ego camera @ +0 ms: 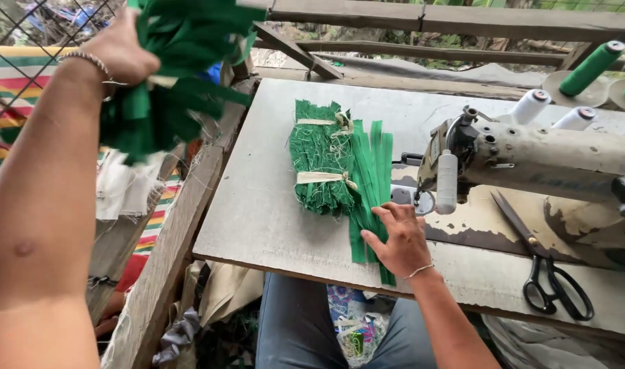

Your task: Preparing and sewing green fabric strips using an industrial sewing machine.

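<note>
Sewing machine (531,154) and scissors (548,266) block the table's (258,205) right.

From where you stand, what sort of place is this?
Probably a small open-air sewing workshop. A worn sewing machine sits on the table with thread spools behind it, scissors beside it, and tied bundles of green cloth strips stacked nearby.
</note>
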